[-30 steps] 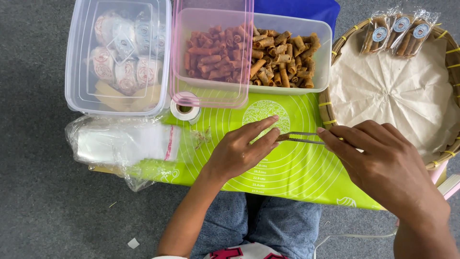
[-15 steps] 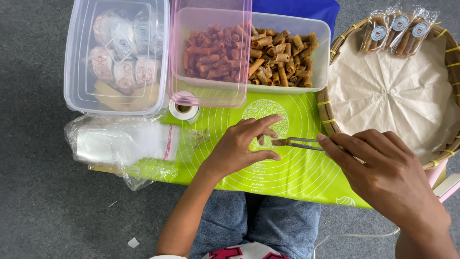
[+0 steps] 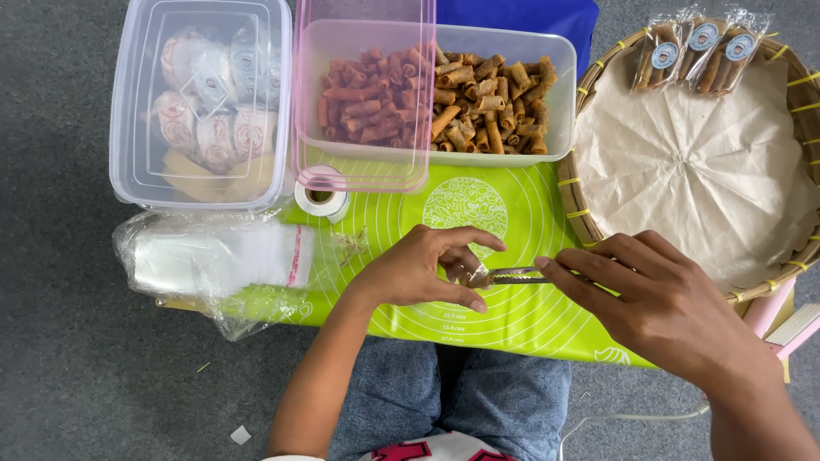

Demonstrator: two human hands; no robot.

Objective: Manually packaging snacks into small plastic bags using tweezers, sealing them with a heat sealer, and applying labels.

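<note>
Since the earlier frame, my left hand point(image 3: 423, 271) had curled in and its fingertips had met the tip of the metal tongs point(image 3: 512, 276), where before it lay flatter on the green mat point(image 3: 512, 205) with a gap to the tool. From the left, I saw a clear lidded tub point(image 3: 201, 102) of round wrapped sweets, and below it a stack of clear plastic bags point(image 3: 213, 256) lying partly on the mat. A small roll of tape point(image 3: 320, 198) sat just beside the tub's lower corner. Behind the mat stood a clear box of fried rolls point(image 3: 436, 98), with a pink-tinted lid point(image 3: 363, 94) leaning over its left half. My left hand was cupped, thumb and fingers pinched around something small at the tongs' tip; what it was, I could not tell. The tongs lay low over the mat, pointing left, their arms squeezed close. My right hand point(image 3: 662, 303) gripped the tongs' handle end, fingers closed on it. To the right sat a woven tray point(image 3: 589, 222) lined with paper, three sealed packets of rolls point(image 3: 696, 55) at its far edge.
</note>
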